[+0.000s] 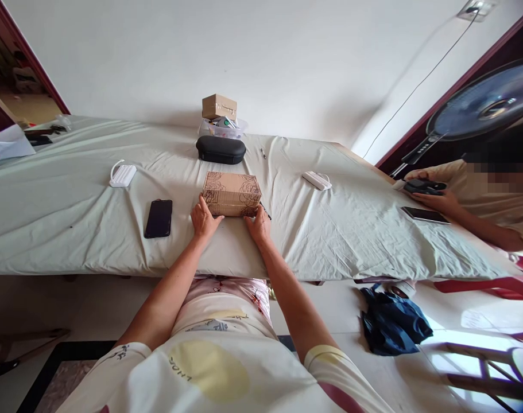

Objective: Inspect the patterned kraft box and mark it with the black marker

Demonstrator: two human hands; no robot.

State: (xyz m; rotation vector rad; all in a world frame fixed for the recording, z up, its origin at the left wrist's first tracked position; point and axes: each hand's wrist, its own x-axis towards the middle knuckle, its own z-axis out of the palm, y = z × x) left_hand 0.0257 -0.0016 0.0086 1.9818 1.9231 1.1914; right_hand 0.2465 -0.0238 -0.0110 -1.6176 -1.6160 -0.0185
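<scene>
A brown cardboard box point(232, 193) printed with rose outlines lies on the cloth-covered table point(72, 218) right in front of me. My left hand point(204, 218) grips its near left corner, fingers curled against the side. My right hand point(258, 224) holds the near right corner in the same way. A thin dark pen-like object pokes out beside the right hand.
A black phone point(158, 218) lies left of the box. Behind it sit a black case point(220, 149), a clear tub point(224, 129) and a small carton point(219, 106). White holders point(122, 174) point(317, 180) flank the box. Another person point(480, 201) sits at right near a fan point(485, 106).
</scene>
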